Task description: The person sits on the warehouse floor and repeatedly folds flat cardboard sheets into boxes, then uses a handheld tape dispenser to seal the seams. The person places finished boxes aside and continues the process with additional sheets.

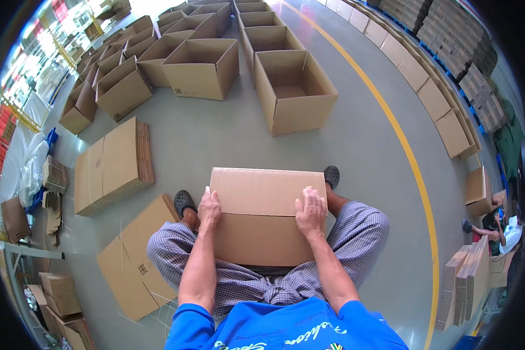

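A brown cardboard box (pixel 262 239) rests against my lap, between my bent knees. Its upper panel is folded over, and a straight seam crosses the side facing me. My left hand (pixel 209 208) grips the box's left edge, with the thumb on top and some fingers hidden behind the side. Over the right part of the panel lies my right hand (pixel 311 211), its fingers stretched away from me and slightly bent; it holds nothing. On the floor to my left are a tied stack of flattened cardboard boxes (pixel 108 166) and another flattened cardboard sheet (pixel 137 251).
Rows of open-topped boxes (pixel 300 114) stand ahead and far left. A yellow floor line (pixel 411 151) curves down the right, with a long row of boxes (pixel 431 99) beyond it. At far right, another person (pixel 507 233) sits near folded cardboard (pixel 464 283).
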Tool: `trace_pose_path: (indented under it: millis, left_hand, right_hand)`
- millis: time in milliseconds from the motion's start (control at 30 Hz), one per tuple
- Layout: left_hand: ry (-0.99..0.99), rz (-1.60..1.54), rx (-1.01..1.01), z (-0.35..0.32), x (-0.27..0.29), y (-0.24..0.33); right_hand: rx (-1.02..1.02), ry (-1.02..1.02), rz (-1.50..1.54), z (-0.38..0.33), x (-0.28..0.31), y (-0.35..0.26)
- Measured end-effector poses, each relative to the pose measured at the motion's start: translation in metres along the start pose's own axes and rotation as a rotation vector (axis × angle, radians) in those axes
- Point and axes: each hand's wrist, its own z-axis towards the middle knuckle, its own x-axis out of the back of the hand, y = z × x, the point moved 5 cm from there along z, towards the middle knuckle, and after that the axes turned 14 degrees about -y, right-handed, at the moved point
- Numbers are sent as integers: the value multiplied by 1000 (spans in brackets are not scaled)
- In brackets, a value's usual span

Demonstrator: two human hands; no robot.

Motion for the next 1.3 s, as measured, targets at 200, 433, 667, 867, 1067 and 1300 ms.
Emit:
trace_pose_path:
  millis: [200, 433, 667, 867, 1067, 1300]
  left_hand:
    - [-4, -91, 29, -13, 3, -27]
    - [161, -149, 209, -27, 15, -51]
    - [171, 183, 280, -30, 15, -22]
    - [176, 389, 233, -27, 15, -16]
    - [178, 667, -168, -24, -17, 11]
    - [-29, 410, -495, -48, -105, 107]
  right_hand:
    - [-727, -494, 639, 8, -20, 70]
    - [-488, -595, 344, 14, -12, 33]
    - [-493, -407, 343, 9, -21, 37]
    - [-588, -495, 542, 14, -40, 54]
    - [-615, -543, 501, 16, -35, 54]
    - [-346, -84, 174, 17, -42, 55]
